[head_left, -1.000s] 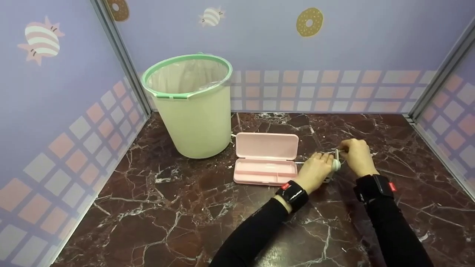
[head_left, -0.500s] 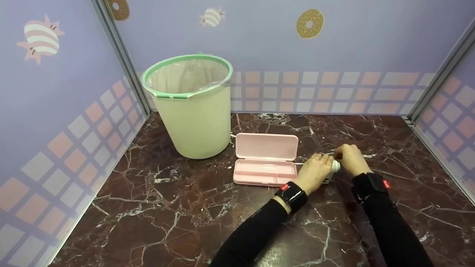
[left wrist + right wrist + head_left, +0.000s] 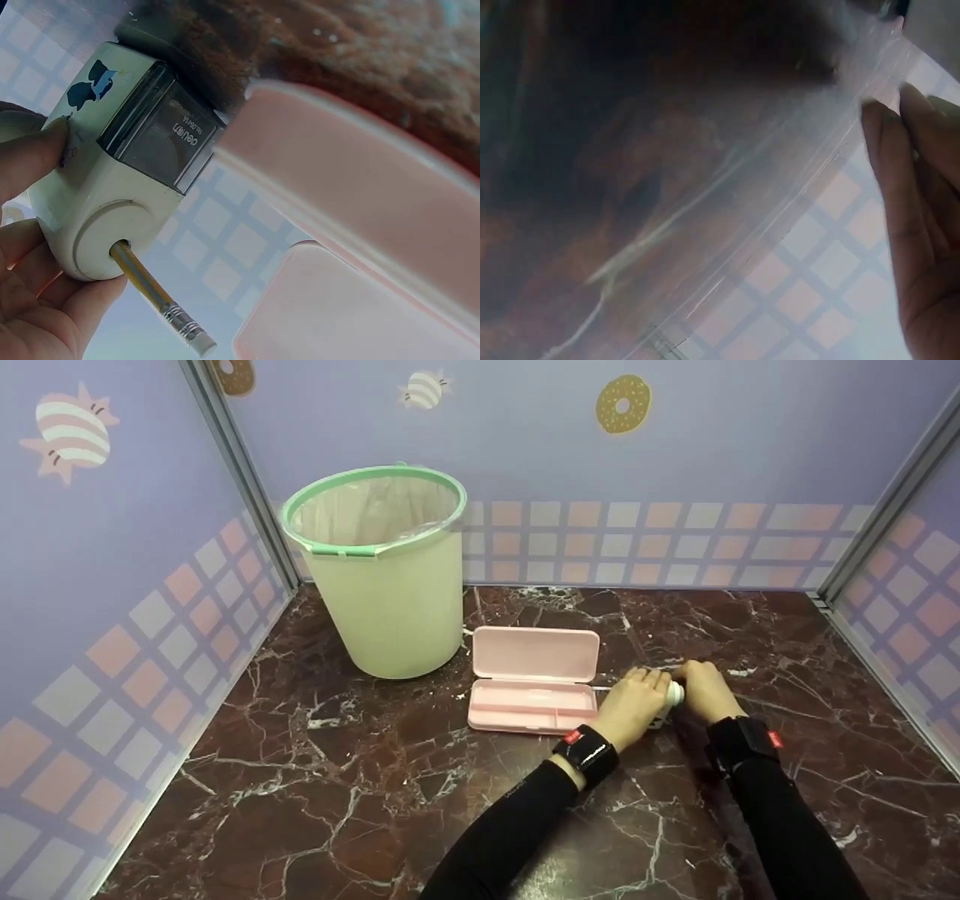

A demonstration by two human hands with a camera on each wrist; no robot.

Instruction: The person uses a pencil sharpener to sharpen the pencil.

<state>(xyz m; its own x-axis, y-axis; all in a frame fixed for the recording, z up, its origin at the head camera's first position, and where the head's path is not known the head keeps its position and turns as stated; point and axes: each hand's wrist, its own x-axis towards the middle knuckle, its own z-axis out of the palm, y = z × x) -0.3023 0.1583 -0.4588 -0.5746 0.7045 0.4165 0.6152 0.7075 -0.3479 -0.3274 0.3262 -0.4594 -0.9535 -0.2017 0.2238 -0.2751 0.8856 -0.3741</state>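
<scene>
My left hand (image 3: 634, 706) grips a pale desk pencil sharpener (image 3: 677, 693) on the marbled table. In the left wrist view, thumb and fingers lie round the white sharpener (image 3: 120, 180), which has a dark see-through shavings drawer (image 3: 169, 139). A yellow pencil (image 3: 144, 279) with a white eraser end sticks out of its front hole. To the sharpener's right, my right hand (image 3: 709, 690) is curled at the crank side, pinching the handle, which is hidden behind the fingers. The right wrist view has the fingertips (image 3: 877, 112) drawn together at the right edge.
An open pink pencil case (image 3: 536, 654) lies just left of the left hand, its tray split into compartments. Behind it to the left stands a pale green trash can (image 3: 397, 607) with a clear liner. Patterned walls (image 3: 525, 435) enclose the table on the back and sides.
My right hand has come down and left from beside the upright crank handle, which the hand now covers. The left hand, sharpener and pencil case stay in place; the view shifts slightly.
</scene>
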